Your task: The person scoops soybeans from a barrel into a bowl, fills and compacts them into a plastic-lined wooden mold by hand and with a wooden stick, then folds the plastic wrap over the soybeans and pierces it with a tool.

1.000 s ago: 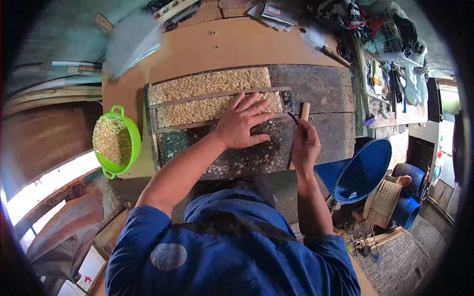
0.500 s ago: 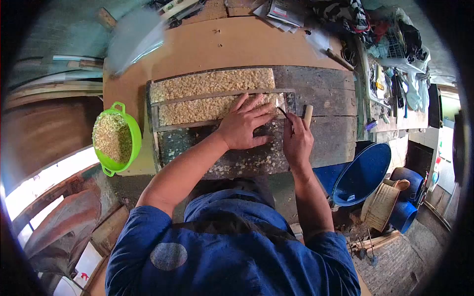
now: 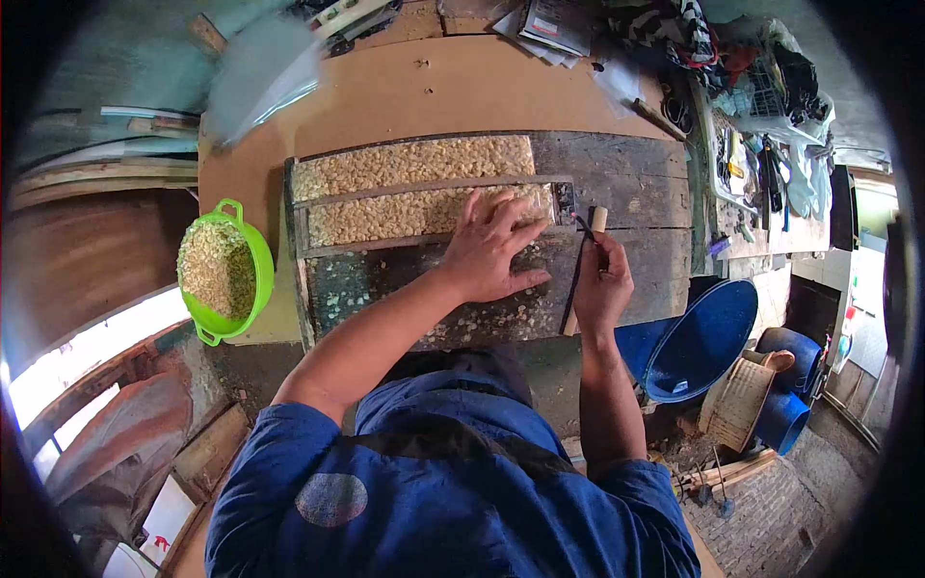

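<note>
My left hand (image 3: 489, 252) lies spread on the lower strip of pale, grainy pieces (image 3: 371, 218), near its right end. A narrow wooden frame (image 3: 414, 192) runs around and between this strip and the upper one (image 3: 414, 164). To the right, my right hand (image 3: 603, 281) is closed on a thin dark tool (image 3: 583, 227), its tip just right of the frame's end. A pale wooden rod (image 3: 599, 219) shows beside that hand. Both strips rest on a dark, stained wooden board (image 3: 641, 183).
A green basket (image 3: 262, 265) of pale pieces stands at the left. Plastic sheets (image 3: 270, 82) lie at the back left, papers (image 3: 554, 29) at the back. Beyond the table's right side are a large blue tub (image 3: 701, 342) and a tray of tools (image 3: 737, 164).
The right hand moved in to the strip's end with the tool, then back to the right. My left hand has shifted slightly right and toward my body.
</note>
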`<control>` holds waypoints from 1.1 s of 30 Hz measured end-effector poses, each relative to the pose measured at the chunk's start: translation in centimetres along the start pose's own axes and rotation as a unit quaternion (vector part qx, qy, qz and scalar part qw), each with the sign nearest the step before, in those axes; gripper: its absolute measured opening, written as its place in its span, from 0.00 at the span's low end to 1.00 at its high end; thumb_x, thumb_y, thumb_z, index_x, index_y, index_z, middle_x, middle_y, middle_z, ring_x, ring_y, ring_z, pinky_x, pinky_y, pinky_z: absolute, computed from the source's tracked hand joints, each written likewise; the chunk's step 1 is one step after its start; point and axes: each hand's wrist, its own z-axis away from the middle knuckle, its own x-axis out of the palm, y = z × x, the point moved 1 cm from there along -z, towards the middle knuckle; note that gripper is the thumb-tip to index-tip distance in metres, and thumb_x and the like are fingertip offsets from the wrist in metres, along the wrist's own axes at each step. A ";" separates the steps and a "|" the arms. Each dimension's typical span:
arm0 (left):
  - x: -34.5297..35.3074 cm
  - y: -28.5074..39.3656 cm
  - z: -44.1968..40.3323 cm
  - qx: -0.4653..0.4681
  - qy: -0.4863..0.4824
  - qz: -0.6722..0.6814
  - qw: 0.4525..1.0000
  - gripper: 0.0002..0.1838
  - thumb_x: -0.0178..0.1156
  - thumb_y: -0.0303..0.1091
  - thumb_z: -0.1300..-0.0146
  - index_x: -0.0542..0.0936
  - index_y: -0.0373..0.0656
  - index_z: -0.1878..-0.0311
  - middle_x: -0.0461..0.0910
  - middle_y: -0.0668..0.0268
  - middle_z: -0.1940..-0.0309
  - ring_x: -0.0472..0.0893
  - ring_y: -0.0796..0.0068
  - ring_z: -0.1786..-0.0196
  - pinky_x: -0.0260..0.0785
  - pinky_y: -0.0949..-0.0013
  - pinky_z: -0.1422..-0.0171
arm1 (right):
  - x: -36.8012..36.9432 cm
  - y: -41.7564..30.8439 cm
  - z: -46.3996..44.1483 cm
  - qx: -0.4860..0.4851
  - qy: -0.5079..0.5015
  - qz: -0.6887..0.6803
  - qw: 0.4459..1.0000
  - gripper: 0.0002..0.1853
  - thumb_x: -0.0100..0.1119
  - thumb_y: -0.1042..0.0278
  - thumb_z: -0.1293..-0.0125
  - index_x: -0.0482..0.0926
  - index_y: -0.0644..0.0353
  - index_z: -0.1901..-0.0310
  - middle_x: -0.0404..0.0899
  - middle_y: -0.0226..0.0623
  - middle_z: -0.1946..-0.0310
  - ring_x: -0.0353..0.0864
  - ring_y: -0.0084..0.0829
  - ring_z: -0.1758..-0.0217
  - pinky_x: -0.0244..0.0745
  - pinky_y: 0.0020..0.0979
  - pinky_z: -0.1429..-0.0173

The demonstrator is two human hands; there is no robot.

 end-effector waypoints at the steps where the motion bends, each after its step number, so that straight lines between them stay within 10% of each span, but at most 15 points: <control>1: -0.4 -0.3 0.5 0.008 0.009 0.012 1.000 0.40 0.54 0.72 0.39 0.78 0.52 0.34 0.62 0.55 0.28 0.58 0.55 0.23 0.37 0.35 0.21 | 0.1 -0.3 0.1 0.009 -0.006 0.018 1.000 0.08 0.61 0.74 0.32 0.81 0.62 0.52 0.83 0.39 0.64 0.83 0.28 0.62 0.77 0.30 0.56; 8: -1.0 -2.2 3.7 -0.003 0.021 0.029 0.999 0.36 0.52 0.70 0.36 0.80 0.52 0.37 0.63 0.54 0.26 0.56 0.53 0.21 0.37 0.39 0.19 | 3.0 -1.5 0.8 -0.099 -0.050 0.051 0.993 0.08 0.62 0.75 0.32 0.81 0.62 0.53 0.84 0.39 0.65 0.83 0.29 0.63 0.77 0.29 0.55; 11: -1.1 -2.3 3.9 0.000 0.023 0.026 0.999 0.36 0.52 0.69 0.35 0.80 0.51 0.37 0.64 0.55 0.26 0.56 0.52 0.21 0.37 0.39 0.19 | 3.8 -3.1 1.0 -0.154 -0.063 0.053 0.985 0.07 0.62 0.77 0.35 0.81 0.62 0.56 0.84 0.45 0.62 0.85 0.46 0.60 0.78 0.39 0.56; 33: -2.5 -4.1 7.6 -0.033 0.045 0.030 0.998 0.35 0.55 0.67 0.36 0.80 0.49 0.38 0.64 0.56 0.26 0.56 0.53 0.21 0.37 0.39 0.19 | 7.0 -5.8 2.7 -0.173 -0.105 0.056 0.978 0.08 0.62 0.76 0.35 0.82 0.60 0.55 0.82 0.46 0.64 0.83 0.51 0.62 0.77 0.43 0.59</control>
